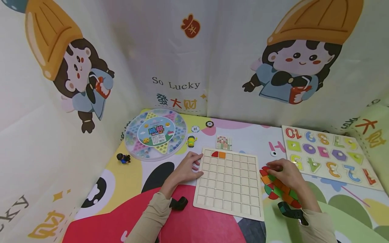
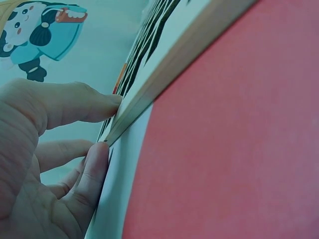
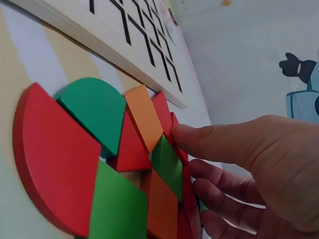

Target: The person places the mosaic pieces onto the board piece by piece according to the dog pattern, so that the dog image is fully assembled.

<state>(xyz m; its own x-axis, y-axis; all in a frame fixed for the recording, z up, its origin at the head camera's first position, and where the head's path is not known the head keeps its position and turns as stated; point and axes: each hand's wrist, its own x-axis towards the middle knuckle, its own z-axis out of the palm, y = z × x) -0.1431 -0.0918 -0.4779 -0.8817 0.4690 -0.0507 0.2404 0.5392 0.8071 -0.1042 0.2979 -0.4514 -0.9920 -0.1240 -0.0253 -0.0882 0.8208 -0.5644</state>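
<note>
In the head view, a wooden grid board (image 1: 228, 187) lies in front of the person, with a red quarter-round block (image 1: 215, 154) and an orange square block (image 1: 222, 155) side by side in the second and third cells of its far row. The left hand (image 1: 183, 167) has its thumb and index finger spread apart, both tips touching the board's left edge. The right hand (image 1: 285, 172) reaches over a pile of coloured blocks (image 1: 278, 184) just beside the board's right edge. A number puzzle (image 1: 308, 152) lies to the right, and a round Chinese checkers set (image 1: 156, 131) sits at the far left, with a yellow toy figure (image 1: 190, 141) near it. In the left wrist view, two digits of the left hand meet the board's pale rim, with a gap between them. In the right wrist view, the right thumb (image 3: 199, 139) touches a red block in the pile, with bent fingers close below; whether they pinch it, I cannot tell. Nearer the camera lie a curved green block (image 3: 94, 109) and a large curved red block (image 3: 55, 164).
</note>
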